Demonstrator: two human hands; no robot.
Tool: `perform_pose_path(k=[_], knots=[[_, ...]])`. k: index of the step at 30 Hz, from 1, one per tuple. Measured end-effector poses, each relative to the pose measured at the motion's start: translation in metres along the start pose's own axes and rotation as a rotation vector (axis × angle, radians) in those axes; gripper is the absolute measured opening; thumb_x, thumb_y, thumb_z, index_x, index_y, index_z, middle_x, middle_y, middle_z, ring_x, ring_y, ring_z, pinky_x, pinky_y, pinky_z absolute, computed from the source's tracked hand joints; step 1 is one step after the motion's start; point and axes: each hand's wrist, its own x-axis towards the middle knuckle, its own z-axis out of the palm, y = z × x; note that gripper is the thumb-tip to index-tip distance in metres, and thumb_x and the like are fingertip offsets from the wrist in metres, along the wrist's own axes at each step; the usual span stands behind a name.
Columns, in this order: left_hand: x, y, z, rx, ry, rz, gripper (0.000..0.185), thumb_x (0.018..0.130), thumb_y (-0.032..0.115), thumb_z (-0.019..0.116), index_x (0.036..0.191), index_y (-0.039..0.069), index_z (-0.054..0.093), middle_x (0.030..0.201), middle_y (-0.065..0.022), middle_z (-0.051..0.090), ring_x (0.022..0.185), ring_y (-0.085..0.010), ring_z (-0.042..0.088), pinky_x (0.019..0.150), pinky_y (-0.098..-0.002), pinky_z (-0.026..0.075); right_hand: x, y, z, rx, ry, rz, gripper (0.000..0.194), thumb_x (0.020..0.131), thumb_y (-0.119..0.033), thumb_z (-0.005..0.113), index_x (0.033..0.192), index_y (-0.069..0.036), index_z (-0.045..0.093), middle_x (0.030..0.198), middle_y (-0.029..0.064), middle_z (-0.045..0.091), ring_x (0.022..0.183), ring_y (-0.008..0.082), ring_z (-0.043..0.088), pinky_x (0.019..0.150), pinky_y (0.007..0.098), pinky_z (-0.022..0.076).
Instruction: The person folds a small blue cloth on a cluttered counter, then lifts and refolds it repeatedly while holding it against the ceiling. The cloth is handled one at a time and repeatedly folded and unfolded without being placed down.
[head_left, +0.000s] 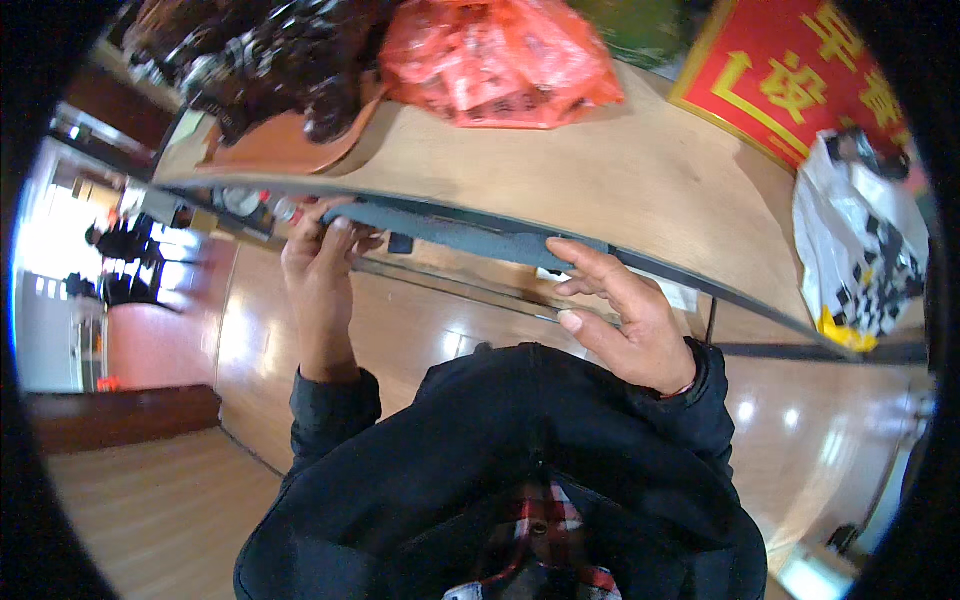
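Note:
A folded grey-blue cloth (465, 236) stretches in a long narrow band along the front edge of a wooden counter (645, 165). My left hand (322, 262) pinches its left end between thumb and fingers. At the other end is my right hand (634, 322), with the index fingertip at the cloth and the thumb well apart below it. Whether that fingertip presses on the cloth is unclear. Beneath the counter top, partly hidden by the cloth, is a shelf with a small dark object (400, 243) and some white paper (667, 289).
On the counter are a dark glossy carved piece (277, 67) on an orange-brown base (292, 142), a red plastic bag (499, 67), a red sign (787, 75) bearing writing and a white patterned bag (855, 232). Several people (124, 244) are far left. Shiny floor (405, 315) lies below.

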Motion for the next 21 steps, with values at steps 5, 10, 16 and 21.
perform_pose_path(k=[5, 10, 16, 21], knots=[[-0.002, -0.003, -0.006, -0.009, 0.035, -0.021, 0.02, 0.099, 0.003, 0.052, 0.115, -0.001, 0.063, 0.099, -0.0103, 0.07, 0.087, -0.0176, 0.07, 0.081, -0.0336, 0.059, 0.007, 0.007, 0.007, 0.056, -0.033, 0.064, 0.057, 0.091, -0.007, 0.067, 0.144, -0.003, 0.048, 0.138, 0.0155, 0.058, 0.117, 0.0232, 0.062, 0.099, 0.0359, 0.0502], [-0.014, -0.008, 0.014, -0.008, -0.065, -0.08, 0.018, 0.099, 0.003, 0.053, 0.113, -0.002, 0.063, 0.1, -0.0102, 0.07, 0.087, -0.018, 0.07, 0.083, -0.0346, 0.06, -0.026, 0.012, -0.015, 0.129, 0.059, 0.129, 0.053, 0.09, -0.004, 0.064, 0.141, -0.001, 0.051, 0.137, 0.013, 0.059, 0.118, 0.0212, 0.062, 0.102, 0.0341, 0.0474], [-0.034, -0.026, 0.06, -0.219, -0.32, -0.227, 0.017, 0.097, 0.0, 0.059, 0.114, -0.002, 0.063, 0.107, -0.0111, 0.068, 0.099, -0.019, 0.068, 0.09, -0.0361, 0.059, -0.093, 0.026, -0.05, 0.054, 0.234, 0.177, 0.047, 0.09, -0.017, 0.063, 0.133, 0.003, 0.058, 0.131, 0.0167, 0.062, 0.123, 0.0251, 0.058, 0.109, 0.0391, 0.0396], [-0.05, -0.041, 0.1, -0.359, -0.387, -0.385, 0.015, 0.096, 0.0, 0.056, 0.111, 0.003, 0.06, 0.097, -0.0086, 0.068, 0.093, -0.0201, 0.069, 0.09, -0.0456, 0.059, -0.138, 0.044, -0.058, 0.168, 0.515, 0.224, 0.058, 0.092, -0.038, 0.064, 0.131, 0.005, 0.059, 0.132, 0.0174, 0.06, 0.126, 0.0276, 0.054, 0.11, 0.0432, 0.0376]])
